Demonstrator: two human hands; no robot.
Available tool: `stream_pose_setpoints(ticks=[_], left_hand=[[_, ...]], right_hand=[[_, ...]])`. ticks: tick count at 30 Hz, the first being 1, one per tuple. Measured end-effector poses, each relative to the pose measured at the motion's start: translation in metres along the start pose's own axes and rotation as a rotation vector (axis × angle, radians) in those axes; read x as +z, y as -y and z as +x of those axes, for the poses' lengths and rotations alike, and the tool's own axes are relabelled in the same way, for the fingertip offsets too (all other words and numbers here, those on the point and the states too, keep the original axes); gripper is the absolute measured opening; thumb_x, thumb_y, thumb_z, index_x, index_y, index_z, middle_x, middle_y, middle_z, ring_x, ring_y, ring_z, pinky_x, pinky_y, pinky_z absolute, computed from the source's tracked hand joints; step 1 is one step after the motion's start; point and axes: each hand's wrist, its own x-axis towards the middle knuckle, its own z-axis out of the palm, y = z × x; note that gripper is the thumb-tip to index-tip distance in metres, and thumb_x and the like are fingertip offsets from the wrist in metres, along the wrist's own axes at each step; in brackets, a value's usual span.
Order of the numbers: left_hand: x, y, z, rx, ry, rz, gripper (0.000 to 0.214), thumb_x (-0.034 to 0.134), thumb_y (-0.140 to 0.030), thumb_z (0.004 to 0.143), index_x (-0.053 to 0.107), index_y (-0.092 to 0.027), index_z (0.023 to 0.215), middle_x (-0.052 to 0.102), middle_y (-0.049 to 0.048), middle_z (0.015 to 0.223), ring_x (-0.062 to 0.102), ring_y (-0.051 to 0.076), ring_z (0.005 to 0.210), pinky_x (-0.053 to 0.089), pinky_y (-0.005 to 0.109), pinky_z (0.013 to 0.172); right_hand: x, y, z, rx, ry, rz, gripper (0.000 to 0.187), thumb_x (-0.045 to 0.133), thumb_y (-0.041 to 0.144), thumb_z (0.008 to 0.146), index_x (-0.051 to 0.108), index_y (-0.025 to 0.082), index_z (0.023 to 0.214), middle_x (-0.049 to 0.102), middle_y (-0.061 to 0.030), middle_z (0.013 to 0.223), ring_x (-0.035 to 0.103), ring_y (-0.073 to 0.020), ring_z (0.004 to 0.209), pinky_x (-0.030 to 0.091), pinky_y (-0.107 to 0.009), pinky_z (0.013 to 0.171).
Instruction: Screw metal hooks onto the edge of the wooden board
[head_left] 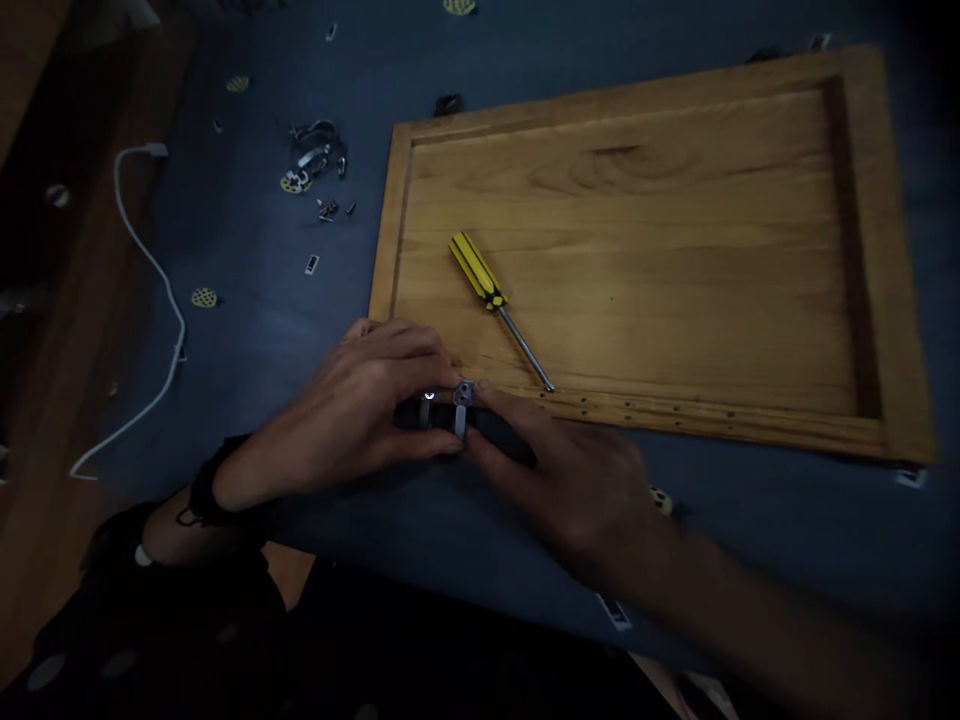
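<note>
My left hand [382, 390] and my right hand [559, 450] meet at the near left corner of a framed wooden panel [637, 200]. Between their thumbs and fingers they pinch a small silvery metal hook-like fitting [462, 405]. Just left of it, under my left fingers, shows another shiny metal piece with a screw head [429, 396]. A dark bar [501, 435] lies beneath the fingers; its kind I cannot make out. On the panel, beyond my hands, rests a screwdriver [487, 285] with a yellow and black handle, its tip near the front rail.
Small holes [628, 404] run along the panel's front rail. A pile of metal fittings [315, 150] and several loose screws [328, 210] lie on the blue cloth [255, 230] at the upper left. A white cable [169, 285] curves along the left edge.
</note>
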Motion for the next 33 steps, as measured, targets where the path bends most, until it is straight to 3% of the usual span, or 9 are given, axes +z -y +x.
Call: stream_pose_setpoints(ticks=[7, 14, 19, 26, 33], left_hand=[[0.001, 0.0004, 0.0002, 0.012, 0.0, 0.003, 0.025, 0.077, -0.037, 0.091, 0.071, -0.022, 0.11, 0.072, 0.0049, 0.112, 0.066, 0.024, 0.106, 0.042, 0.038, 0.087], [-0.0002, 0.0005, -0.0003, 0.026, 0.006, 0.004, 0.027, 0.077, -0.039, 0.091, 0.07, -0.021, 0.111, 0.072, 0.0039, 0.112, 0.066, 0.023, 0.106, 0.042, 0.038, 0.089], [-0.0008, 0.0002, -0.0004, 0.028, 0.001, 0.011, 0.025, 0.077, -0.037, 0.091, 0.071, -0.02, 0.109, 0.072, 0.0046, 0.111, 0.065, 0.024, 0.105, 0.042, 0.039, 0.088], [-0.002, -0.0006, 0.0004, 0.033, 0.014, 0.024, 0.028, 0.078, -0.038, 0.09, 0.07, -0.02, 0.11, 0.072, 0.005, 0.111, 0.066, 0.025, 0.105, 0.043, 0.04, 0.087], [0.0004, -0.0012, -0.0003, -0.002, 0.022, 0.024, 0.03, 0.078, -0.039, 0.09, 0.069, -0.021, 0.112, 0.071, 0.0039, 0.111, 0.063, 0.025, 0.107, 0.043, 0.041, 0.091]], right_hand=[[-0.0001, 0.0002, 0.0029, 0.052, -0.019, 0.024, 0.026, 0.052, 0.019, 0.101, 0.076, 0.027, 0.103, 0.08, -0.0023, 0.112, 0.074, -0.0174, 0.064, 0.058, -0.029, 0.055], [-0.0001, -0.0012, 0.0059, 0.129, -0.003, 0.074, 0.027, 0.053, 0.022, 0.101, 0.076, 0.03, 0.112, 0.08, 0.0009, 0.109, 0.073, -0.0159, 0.063, 0.058, -0.028, 0.052], [0.0011, -0.0027, 0.0024, 0.026, -0.019, 0.01, 0.03, 0.051, 0.02, 0.102, 0.077, 0.03, 0.115, 0.08, -0.0025, 0.108, 0.077, -0.0186, 0.077, 0.059, -0.028, 0.056], [0.0008, -0.005, 0.0011, -0.035, -0.028, -0.05, 0.031, 0.049, 0.016, 0.103, 0.078, 0.026, 0.108, 0.081, -0.0039, 0.093, 0.075, -0.0178, 0.072, 0.058, -0.026, 0.059], [0.0013, -0.0065, 0.0017, -0.062, -0.041, -0.072, 0.029, 0.05, 0.017, 0.103, 0.077, 0.026, 0.108, 0.079, -0.0038, 0.114, 0.074, -0.0164, 0.071, 0.056, -0.028, 0.055]])
